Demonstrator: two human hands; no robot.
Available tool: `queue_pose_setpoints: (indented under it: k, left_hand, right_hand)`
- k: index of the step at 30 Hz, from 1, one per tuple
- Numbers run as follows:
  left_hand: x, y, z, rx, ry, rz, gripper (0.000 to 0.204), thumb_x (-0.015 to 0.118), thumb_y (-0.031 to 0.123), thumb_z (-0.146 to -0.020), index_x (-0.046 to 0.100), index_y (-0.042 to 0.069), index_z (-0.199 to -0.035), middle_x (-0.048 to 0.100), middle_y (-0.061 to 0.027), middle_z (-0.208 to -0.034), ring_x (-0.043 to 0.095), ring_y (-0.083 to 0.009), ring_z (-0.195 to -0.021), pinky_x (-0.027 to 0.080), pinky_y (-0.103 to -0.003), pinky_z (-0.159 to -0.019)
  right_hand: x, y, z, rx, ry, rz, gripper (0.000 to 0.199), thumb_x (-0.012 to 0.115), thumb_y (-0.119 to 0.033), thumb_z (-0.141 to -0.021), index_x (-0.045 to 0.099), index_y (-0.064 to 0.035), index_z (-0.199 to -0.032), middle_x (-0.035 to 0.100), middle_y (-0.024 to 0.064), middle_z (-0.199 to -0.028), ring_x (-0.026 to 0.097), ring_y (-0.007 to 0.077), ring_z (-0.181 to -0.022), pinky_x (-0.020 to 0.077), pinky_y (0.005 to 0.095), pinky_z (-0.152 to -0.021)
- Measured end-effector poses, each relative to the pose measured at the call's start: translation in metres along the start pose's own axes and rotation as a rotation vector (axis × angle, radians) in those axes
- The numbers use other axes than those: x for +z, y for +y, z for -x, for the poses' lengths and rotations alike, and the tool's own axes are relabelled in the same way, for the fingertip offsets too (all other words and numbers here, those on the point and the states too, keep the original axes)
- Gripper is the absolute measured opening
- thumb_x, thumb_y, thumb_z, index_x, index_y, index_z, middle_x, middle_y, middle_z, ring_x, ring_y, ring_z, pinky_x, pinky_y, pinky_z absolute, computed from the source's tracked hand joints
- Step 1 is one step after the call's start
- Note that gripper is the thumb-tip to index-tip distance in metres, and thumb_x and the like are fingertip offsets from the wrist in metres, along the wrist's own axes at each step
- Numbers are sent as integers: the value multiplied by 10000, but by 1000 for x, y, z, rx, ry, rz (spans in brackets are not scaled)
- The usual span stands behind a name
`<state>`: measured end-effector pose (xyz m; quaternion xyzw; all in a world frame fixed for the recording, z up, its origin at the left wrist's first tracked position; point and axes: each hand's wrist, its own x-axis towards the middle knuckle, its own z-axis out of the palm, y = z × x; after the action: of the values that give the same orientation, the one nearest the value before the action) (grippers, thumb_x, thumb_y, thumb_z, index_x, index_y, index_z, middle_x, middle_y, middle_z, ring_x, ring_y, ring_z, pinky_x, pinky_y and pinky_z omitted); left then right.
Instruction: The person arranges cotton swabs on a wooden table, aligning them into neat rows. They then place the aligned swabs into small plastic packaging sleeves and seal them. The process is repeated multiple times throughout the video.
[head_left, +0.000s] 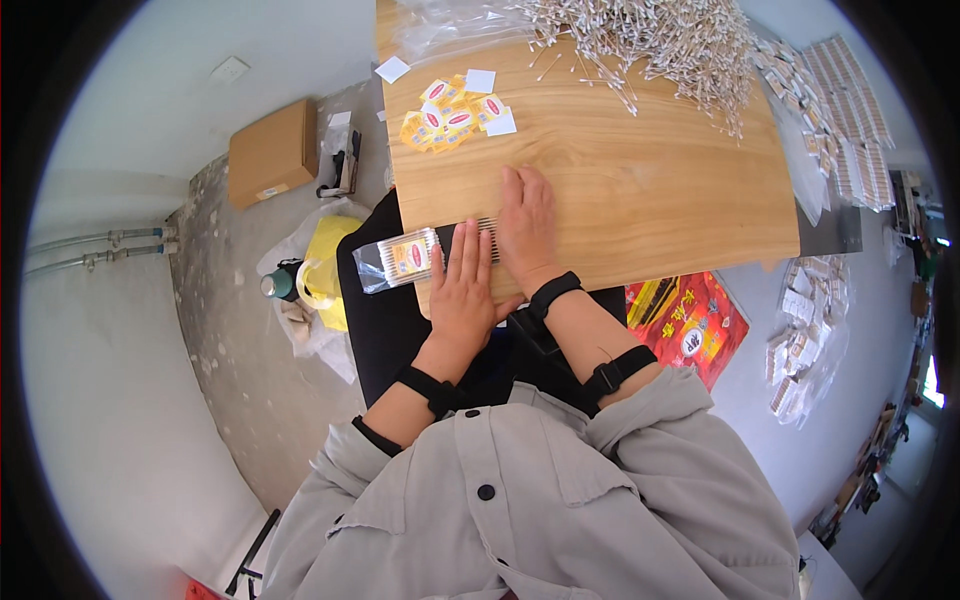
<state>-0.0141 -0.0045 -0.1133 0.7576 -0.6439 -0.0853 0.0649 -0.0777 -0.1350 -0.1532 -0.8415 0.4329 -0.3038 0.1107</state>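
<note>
A clear plastic sleeve (pixel 370 267) lies across the wooden table's near left edge and partly overhangs it. Inside is a row of cotton swabs (pixel 428 240) with a yellow and white label card (pixel 409 257) on top. My left hand (pixel 462 290) rests flat on the swabs, fingers stretched and slightly apart. The swabs' far ends (pixel 489 238) show between my two hands. My right hand (pixel 526 220) is set against those ends on the tabletop, its fingers bent and close together. Slight blur and the angle hide whether it grips anything.
Several yellow label cards (pixel 455 113) lie at the table's (pixel 640 180) far left. A big heap of loose swabs (pixel 670 45) covers the back, beside clear bags (pixel 455 30). Packed swab bundles lie at right (pixel 850 120) and on the floor (pixel 808 330). A cardboard box (pixel 272 155) stands left.
</note>
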Motion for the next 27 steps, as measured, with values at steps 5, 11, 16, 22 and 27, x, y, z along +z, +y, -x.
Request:
queue_pose_setpoints:
  k: [5,11,16,22,27]
  left_hand:
    - [-17,-3,0,2,-26,37,974,739,484,-759,319,-18,-1480,251,-186,-1577,196,-305,-1486,144,-523,-1184]
    - [-45,-74,22,-285,437,380,619,701,237,-871,450,-3,-1384,439,-219,-1404,421,-354,-1315,338,-464,-1091]
    - [-2,-136,25,-833,460,1188,347,635,278,-959,594,-15,-1141,621,-65,-987,576,-164,-943,450,-283,-870]
    - [28,-129,12,-838,444,1602,303,635,328,-969,656,26,-947,657,-2,-858,594,-60,-798,470,-217,-754]
    - [28,-118,7,-926,401,1730,299,610,329,-983,642,32,-974,681,-27,-874,648,-94,-744,521,-244,-658]
  right_hand:
    - [-1,-3,-2,-40,10,-4,376,523,-62,-870,525,22,-1237,505,192,-1215,468,372,-1163,382,447,-1032]
    - [-2,-4,-3,-35,-15,48,364,538,-39,-867,534,23,-1225,508,178,-1183,473,359,-1141,392,436,-1011]
    - [4,-2,-3,-63,14,58,338,538,-28,-869,548,15,-1204,509,175,-1173,480,358,-1130,399,437,-1004]
    - [1,-2,-4,-57,-21,62,337,539,-22,-869,550,7,-1204,508,177,-1174,474,364,-1152,399,440,-1009]
    - [2,-3,-3,-41,-16,46,344,541,-18,-858,551,7,-1201,508,180,-1171,474,363,-1156,397,448,-1016]
